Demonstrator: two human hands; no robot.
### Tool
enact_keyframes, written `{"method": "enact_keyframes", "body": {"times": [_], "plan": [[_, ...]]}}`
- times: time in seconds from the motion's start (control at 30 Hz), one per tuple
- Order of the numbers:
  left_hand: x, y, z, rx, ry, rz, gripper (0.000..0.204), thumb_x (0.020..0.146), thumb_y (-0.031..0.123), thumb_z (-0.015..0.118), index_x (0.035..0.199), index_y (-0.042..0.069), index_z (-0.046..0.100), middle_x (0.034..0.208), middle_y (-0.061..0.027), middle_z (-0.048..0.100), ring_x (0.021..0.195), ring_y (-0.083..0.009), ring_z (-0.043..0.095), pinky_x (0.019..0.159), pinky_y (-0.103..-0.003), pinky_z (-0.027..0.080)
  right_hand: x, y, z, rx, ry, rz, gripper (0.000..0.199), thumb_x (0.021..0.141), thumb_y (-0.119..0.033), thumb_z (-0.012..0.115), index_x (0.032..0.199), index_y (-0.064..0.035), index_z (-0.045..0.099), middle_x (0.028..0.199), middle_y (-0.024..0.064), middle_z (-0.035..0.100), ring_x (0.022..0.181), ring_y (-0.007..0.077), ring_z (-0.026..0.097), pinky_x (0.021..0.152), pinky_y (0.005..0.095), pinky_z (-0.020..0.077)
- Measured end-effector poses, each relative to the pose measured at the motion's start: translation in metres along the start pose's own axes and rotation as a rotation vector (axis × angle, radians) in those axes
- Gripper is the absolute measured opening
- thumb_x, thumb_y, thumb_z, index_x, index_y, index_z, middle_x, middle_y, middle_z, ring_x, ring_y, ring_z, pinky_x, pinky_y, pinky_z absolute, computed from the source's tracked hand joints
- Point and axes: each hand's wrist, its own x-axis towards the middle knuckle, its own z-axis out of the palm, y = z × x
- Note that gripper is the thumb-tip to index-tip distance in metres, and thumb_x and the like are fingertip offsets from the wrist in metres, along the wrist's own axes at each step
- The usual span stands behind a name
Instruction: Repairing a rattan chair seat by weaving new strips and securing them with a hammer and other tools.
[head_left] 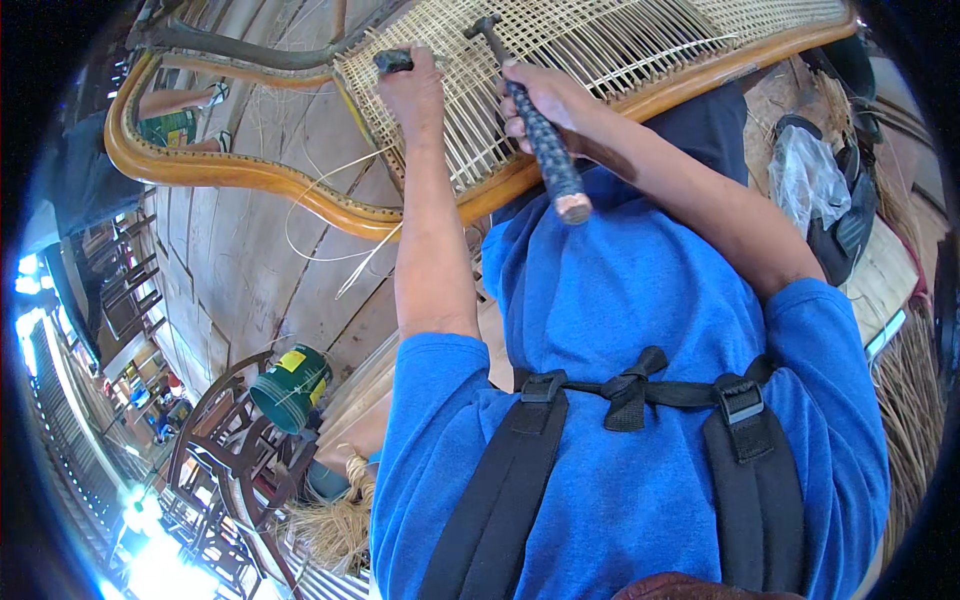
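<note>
My right hand [548,102] is closed around a hammer [543,148] with a dark, patterned wrapped handle. The hammer's metal head lies over the cane weave [590,50], and its butt points toward my body. My left hand [415,92] is a fist on a short tool with a dark top [392,61]; its lower part is hidden, so its kind does not show. That fist is over the near left part of the weave, beside the inner rail. Around the weave runs a curved, varnished wooden chair frame [300,204]. Loose cane strands [365,262] hang below its edge.
A green bucket [291,388] and dark wooden chair frames [215,435] stand at lower left. Bundled fibre [335,525] lies near them. Another person's foot [222,141] shows through the frame's opening. On the right are a clear plastic bag [805,175] and long dry strands [912,400].
</note>
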Motion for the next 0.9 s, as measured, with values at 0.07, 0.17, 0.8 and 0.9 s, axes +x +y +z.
{"method": "enact_keyframes", "body": {"times": [0.07,0.17,0.8,0.9], "plan": [[-0.002,0.001,0.001,0.103,-0.029,0.115,0.017,0.083,0.017,0.060,0.081,0.000,0.057,0.063,-0.0037,0.055,0.048,-0.0102,0.054,0.045,-0.022,0.043,-0.003,-0.001,0.004,-0.057,-0.025,0.012,0.030,0.094,-0.039,0.044,0.093,-0.0095,0.047,0.062,-0.0025,0.046,0.047,0.0100,0.046,0.039,0.0284,0.0404],[-0.009,0.016,-0.013,-0.039,0.049,-0.004,0.018,0.081,0.015,0.061,0.087,-0.001,0.057,0.066,-0.0063,0.058,0.047,-0.0122,0.055,0.042,-0.023,0.044,-0.017,-0.007,0.000,-0.166,-0.001,0.105,0.030,0.094,-0.039,0.043,0.094,-0.0093,0.047,0.062,-0.0026,0.046,0.046,0.0097,0.045,0.038,0.0276,0.0381],[-0.027,0.023,-0.006,0.116,-0.015,-0.012,0.020,0.083,0.017,0.059,0.084,-0.002,0.059,0.063,-0.0037,0.056,0.050,-0.0111,0.054,0.046,-0.025,0.046,-0.026,0.008,-0.008,-0.143,0.017,0.084,0.030,0.092,-0.038,0.044,0.085,-0.0090,0.048,0.063,0.0005,0.048,0.047,0.0138,0.048,0.039,0.0314,0.0407],[-0.025,0.019,-0.007,0.116,-0.025,-0.001,0.019,0.083,0.016,0.059,0.085,-0.002,0.059,0.064,-0.0040,0.056,0.050,-0.0113,0.054,0.048,-0.025,0.048,-0.027,0.011,-0.002,-0.061,0.044,0.021,0.030,0.094,-0.039,0.044,0.092,-0.0084,0.047,0.063,-0.0020,0.048,0.044,0.0095,0.044,0.034,0.0264,0.0370]]}}
